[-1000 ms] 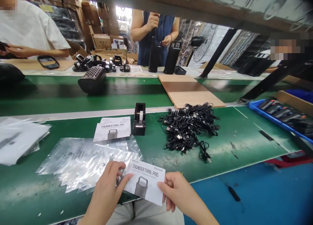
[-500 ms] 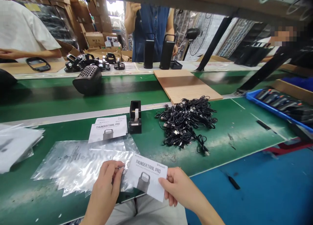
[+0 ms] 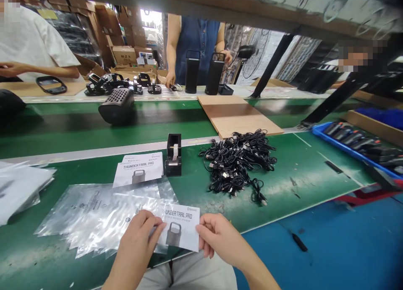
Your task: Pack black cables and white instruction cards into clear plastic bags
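My right hand (image 3: 217, 235) pinches the right edge of a white printed booklet (image 3: 182, 225) marked "Thunder Trail Pro", thumb on top. My left hand (image 3: 143, 231) is closed, thumb against fingers, at the edge of a clear plastic bag (image 3: 126, 201), and its fingertips meet the booklet's left side. Whether that side lies inside the bag or over it is hard to see. More bags lie fanned out under my left hand. Just beyond them rests a small stack of the same booklets (image 3: 138, 170), beside a black tape dispenser (image 3: 174, 155).
Bundled black cables (image 3: 239, 162) form a pile right of centre, near a wooden board (image 3: 239, 115). White bagged sheets (image 3: 23, 189) lie at left. A dark speaker (image 3: 116, 106) sits on the green belt. Across it, a person in blue (image 3: 197, 42) stands behind two speakers. A blue tray (image 3: 321, 130) is at right.
The booklet has moved left and straightened, its left side now at my left fingertips. My right hand moved left with it. Across the belt, the person in blue has lowered a hand to the table.
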The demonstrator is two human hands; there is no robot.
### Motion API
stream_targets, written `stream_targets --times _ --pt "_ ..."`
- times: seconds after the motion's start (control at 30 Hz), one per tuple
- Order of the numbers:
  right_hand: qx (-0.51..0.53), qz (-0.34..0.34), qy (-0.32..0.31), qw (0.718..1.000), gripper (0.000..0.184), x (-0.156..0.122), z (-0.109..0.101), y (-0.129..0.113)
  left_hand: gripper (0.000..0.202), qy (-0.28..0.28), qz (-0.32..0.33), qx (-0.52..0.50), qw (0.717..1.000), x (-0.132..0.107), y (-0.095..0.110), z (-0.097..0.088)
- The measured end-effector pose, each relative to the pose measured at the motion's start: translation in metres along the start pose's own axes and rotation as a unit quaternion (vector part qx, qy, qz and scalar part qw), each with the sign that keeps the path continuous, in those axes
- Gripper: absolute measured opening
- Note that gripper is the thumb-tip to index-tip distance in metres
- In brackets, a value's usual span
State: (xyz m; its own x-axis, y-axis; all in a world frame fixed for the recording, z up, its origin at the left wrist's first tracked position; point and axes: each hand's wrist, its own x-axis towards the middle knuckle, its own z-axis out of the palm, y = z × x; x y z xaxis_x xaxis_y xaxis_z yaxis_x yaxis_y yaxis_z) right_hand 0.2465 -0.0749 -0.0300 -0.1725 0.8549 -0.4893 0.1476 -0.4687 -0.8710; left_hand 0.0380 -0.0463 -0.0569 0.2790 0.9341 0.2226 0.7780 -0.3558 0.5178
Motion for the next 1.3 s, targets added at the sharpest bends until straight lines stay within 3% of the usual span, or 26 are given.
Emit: stream_targets --times 0.17,0.3,0.47,0.57,0.63,0.73,0.8,0.87,0.93,1.03,1.1,1.2,1.3 --pt "0.037 -0.002 -0.007 0.999 0.019 0.007 0.002 -0.006 0.024 -0.041 -0.047 -0.061 0.996 0.009 0.007 -0.012" --pt "0.033 -0.023 -0.003 0.999 0.013 0.029 0.020 -0.014 0.024 -0.044 -0.055 -0.117 0.991 0.012 0.011 -0.016" --pt "-0.026 -0.094 -0.016 0.995 0.016 0.055 0.045 -0.022 0.025 -0.038 -0.075 -0.109 0.990 0.015 -0.006 -0.015" --pt "-0.065 -0.114 -0.034 0.991 0.019 0.059 0.050 -0.023 0.024 -0.068 -0.080 -0.130 0.986 0.014 -0.017 -0.015" --pt "-0.129 -0.124 -0.013 0.984 0.020 0.059 0.053 -0.024 0.022 -0.080 -0.085 -0.167 0.979 0.013 -0.019 -0.013" --pt "-0.287 -0.164 0.053 0.942 0.016 0.057 0.059 -0.029 0.021 -0.102 -0.071 -0.216 0.969 0.012 -0.013 -0.012" --pt "-0.415 -0.192 0.085 0.885 0.012 0.054 0.060 -0.035 0.020 -0.118 -0.057 -0.233 0.964 0.013 -0.008 -0.014" --pt "-0.511 -0.199 0.107 0.829 0.010 0.048 0.053 -0.043 0.021 -0.115 -0.067 -0.237 0.962 0.014 -0.005 -0.016" --pt "-0.558 -0.183 0.151 0.795 0.009 0.038 0.033 -0.053 0.023 -0.105 -0.091 -0.228 0.964 0.014 -0.003 -0.018" --pt "-0.600 -0.131 0.239 0.753 0.023 0.027 -0.015 -0.063 0.026 -0.096 -0.108 -0.203 0.968 0.015 -0.002 -0.020" --pt "-0.666 -0.129 0.248 0.692 0.022 0.025 -0.047 -0.065 0.026 -0.083 -0.106 -0.194 0.972 0.015 -0.001 -0.020" --pt "-0.688 -0.160 0.210 0.676 0.020 0.032 -0.072 -0.063 0.025 -0.078 -0.103 -0.190 0.973 0.017 0.001 -0.019" --pt "-0.633 -0.230 0.201 0.711 0.013 0.039 -0.062 -0.061 0.024 -0.091 -0.106 -0.187 0.972 0.018 0.002 -0.019"
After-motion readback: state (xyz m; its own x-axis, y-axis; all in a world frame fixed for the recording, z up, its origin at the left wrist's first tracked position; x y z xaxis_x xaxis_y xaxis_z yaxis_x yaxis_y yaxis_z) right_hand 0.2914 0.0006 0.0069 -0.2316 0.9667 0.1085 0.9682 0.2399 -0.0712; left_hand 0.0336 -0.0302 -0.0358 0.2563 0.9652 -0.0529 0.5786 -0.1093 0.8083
